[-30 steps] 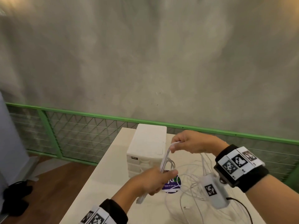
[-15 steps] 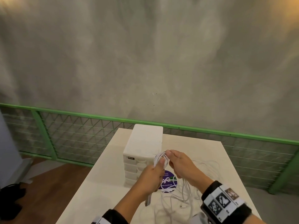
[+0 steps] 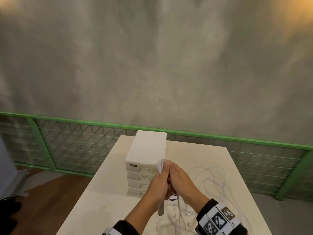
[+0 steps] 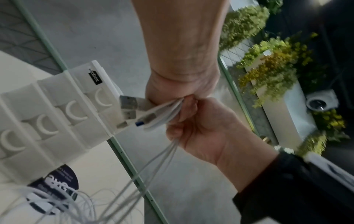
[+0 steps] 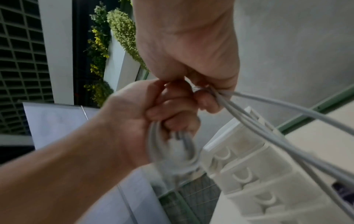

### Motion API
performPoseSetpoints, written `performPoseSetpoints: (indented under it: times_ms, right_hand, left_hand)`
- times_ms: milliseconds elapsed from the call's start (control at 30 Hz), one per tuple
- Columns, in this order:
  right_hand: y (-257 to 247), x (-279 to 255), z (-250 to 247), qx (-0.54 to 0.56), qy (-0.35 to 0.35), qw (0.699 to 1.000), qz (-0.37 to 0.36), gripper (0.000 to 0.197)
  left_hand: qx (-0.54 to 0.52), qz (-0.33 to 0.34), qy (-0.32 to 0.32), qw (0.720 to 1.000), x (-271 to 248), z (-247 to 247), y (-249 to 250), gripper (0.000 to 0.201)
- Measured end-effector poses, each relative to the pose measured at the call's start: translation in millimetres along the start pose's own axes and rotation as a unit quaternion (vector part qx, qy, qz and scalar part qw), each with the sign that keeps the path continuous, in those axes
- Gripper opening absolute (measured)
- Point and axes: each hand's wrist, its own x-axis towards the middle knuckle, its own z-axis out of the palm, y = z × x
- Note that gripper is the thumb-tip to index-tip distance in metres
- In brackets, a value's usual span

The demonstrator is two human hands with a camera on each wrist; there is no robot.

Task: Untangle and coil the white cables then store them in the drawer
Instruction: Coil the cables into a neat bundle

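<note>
Head view, table point(image 3: 108, 185): standing pale and rectangular before a green mesh railing point(image 3: 71, 143) and a grey wall; carrying the drawer unit, a round dark sticker and the cables
Drawer unit point(image 3: 145, 160): sitting upright toward the table's far left part; showing four shut drawers with curved handles, stacked one above another; bearing a small black label point(image 4: 95, 77) at the top front corner; standing just beyond the two hands
White cables point(image 3: 215, 182): sprawling in loose loops over the table's right side and near edge, partly overlying the sticker point(image 4: 55, 181); rising in several strands into the hands, outside the drawers
Right hand point(image 3: 182, 181): curling around the strands just beside the left hand, knuckles touching it; letting the strands run down and away toward the table
Left hand point(image 3: 158, 185): clenching a gathered bundle of cable; showing a small loop point(image 3: 160, 164) poking out above the fist
Plugs point(image 4: 132, 110): sticking out below the left fist in the left wrist view, several USB ends side by side, one with a blue tip; hanging in front of the drawer fronts without clearly touching them
</note>
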Motion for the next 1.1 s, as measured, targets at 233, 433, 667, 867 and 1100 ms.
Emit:
performPoseSetpoints:
  times_ms: [233,433,667,867,1100]
  right_hand:
    - [-1.5,-16.2,7.3,-0.069,0.079,0.99,-0.092,0.029]
    - [-2.1,-22.8,17.0,-0.147,0.068,0.98,-0.112,0.019]
    - [-1.2,-33.5,24.7,-0.279,-0.006,0.95,-0.138,0.035]
    - [10.4,-45.4,12.5,-0.179,-0.032,0.965,-0.188,0.041]
    - [45.0,-31.6,-37.2,-0.073,-0.109,0.985,-0.112,0.022]
  left_hand:
    - [-0.085,0.02,0.077,0.993,5.1,-6.0,3.4,0.04]
    - [-0.19,-0.021,0.029,0.981,0.0,3.3,2.5,0.038]
    - [-0.269,-0.076,0.048,0.959,-2.0,-10.9,4.9,0.051]
    - [-0.411,-0.091,0.12,0.899,25.2,-48.5,9.4,0.047]
    - [-0.561,-0.043,0.008,0.827,19.0,-69.6,16.8,0.04]
